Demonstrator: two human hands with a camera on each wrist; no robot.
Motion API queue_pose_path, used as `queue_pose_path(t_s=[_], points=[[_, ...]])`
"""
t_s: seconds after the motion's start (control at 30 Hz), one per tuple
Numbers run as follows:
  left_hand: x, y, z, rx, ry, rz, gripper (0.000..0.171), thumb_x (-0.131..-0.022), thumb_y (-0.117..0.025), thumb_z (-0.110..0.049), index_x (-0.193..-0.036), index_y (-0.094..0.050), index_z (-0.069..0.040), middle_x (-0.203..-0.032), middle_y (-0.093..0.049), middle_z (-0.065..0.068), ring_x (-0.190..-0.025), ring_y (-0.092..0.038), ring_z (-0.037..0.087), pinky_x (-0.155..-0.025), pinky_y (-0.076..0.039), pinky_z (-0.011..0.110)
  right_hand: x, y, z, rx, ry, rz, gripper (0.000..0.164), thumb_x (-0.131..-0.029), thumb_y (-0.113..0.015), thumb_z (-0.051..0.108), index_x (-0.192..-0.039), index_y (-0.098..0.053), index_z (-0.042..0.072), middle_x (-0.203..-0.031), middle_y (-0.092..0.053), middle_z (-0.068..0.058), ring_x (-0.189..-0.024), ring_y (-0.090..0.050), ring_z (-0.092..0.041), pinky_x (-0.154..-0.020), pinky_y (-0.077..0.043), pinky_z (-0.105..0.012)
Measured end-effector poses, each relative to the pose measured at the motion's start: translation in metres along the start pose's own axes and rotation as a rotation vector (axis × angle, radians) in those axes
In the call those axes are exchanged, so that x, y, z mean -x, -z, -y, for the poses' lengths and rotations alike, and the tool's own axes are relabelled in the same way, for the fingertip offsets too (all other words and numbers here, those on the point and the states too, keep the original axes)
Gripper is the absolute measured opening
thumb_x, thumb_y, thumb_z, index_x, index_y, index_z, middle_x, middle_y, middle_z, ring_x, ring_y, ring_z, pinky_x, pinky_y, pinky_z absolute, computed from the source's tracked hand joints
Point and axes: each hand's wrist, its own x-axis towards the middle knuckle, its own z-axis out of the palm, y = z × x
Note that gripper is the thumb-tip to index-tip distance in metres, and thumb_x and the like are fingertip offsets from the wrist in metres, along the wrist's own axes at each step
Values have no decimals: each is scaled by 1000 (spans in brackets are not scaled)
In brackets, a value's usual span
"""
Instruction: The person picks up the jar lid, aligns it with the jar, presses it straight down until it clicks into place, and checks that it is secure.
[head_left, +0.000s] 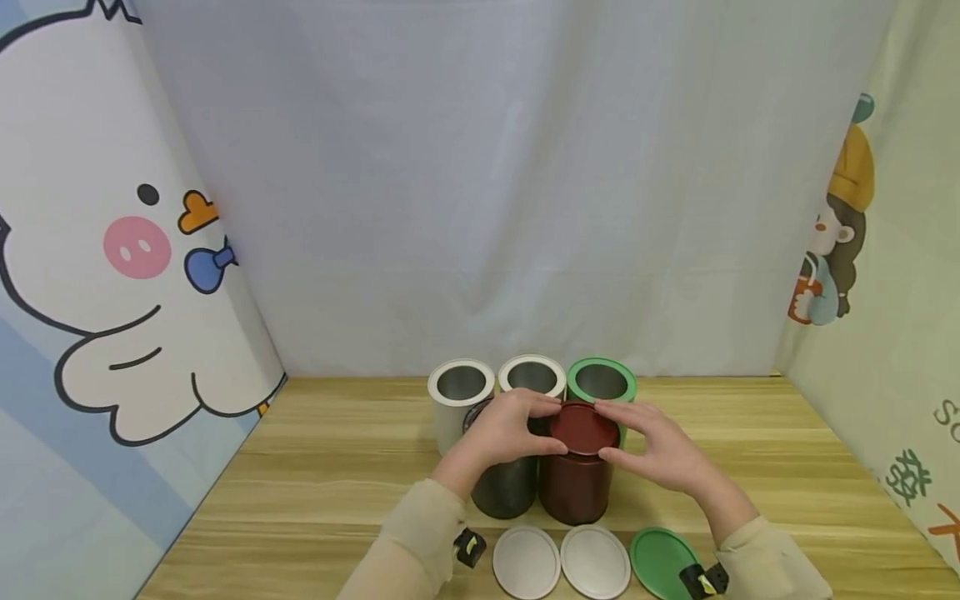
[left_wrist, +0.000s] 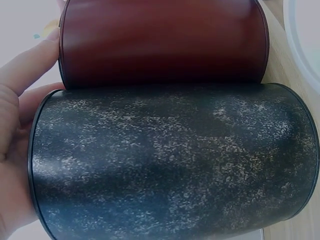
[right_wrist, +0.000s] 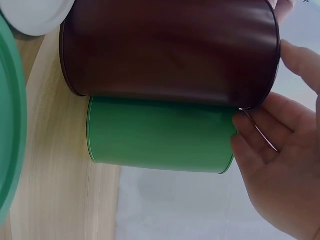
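A dark red lid lies over the top of a dark red can standing in the front row. My left hand holds the lid's left edge, thumb at the near side and fingers at the far side. Opposite it, my right hand holds the right edge in the same way. A speckled black can stands just left of the red one, its top mostly covered by my left hand. Behind the red can, a green can sits close to my right fingers.
Two open white cans stand in the back row beside the green can, which is open too. Two white lids and a green lid lie along the front of the wooden table. A pale curtain hangs behind.
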Motion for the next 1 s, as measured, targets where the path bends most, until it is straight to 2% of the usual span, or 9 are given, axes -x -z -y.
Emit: queue_pose_path(t_s=[0.3, 0.5, 0.73, 1.0], points=[[-2, 0, -1, -31, 17, 32, 52, -85, -81, -30, -128, -67, -4, -131, -64, 8, -123, -57, 23, -104, -44, 33, 2, -1, -2, 8, 16, -9, 54, -88, -76, 20, -136, -60, 1, -139, -57, -15, -124, -50, -41, -96, -42, -62], [-2, 1, 0, -57, -1, 46, 51, -85, -80, -31, -127, -68, -5, -131, -64, 8, -123, -57, 21, -103, -44, 31, 2, -2, -2, 1, 25, -18, 51, -88, -76, 18, -134, -61, 1, -140, -56, -17, -126, -49, -43, -98, -41, -63], [1, 1, 1, -61, -27, 19, 49, -87, -78, -30, -128, -68, -5, -132, -63, 8, -124, -57, 22, -103, -44, 32, 2, -4, -3, 22, 77, -79, 47, -87, -76, 14, -130, -64, 1, -136, -59, -16, -123, -52, -44, -95, -42, -64], [4, -2, 3, -47, -19, -12, 44, -88, -77, -29, -125, -69, -6, -130, -64, 5, -122, -57, 21, -102, -45, 32, 1, -6, -3, 40, 72, -126, 42, -85, -78, 10, -125, -68, 3, -126, -65, -11, -117, -57, -37, -93, -46, -59]])
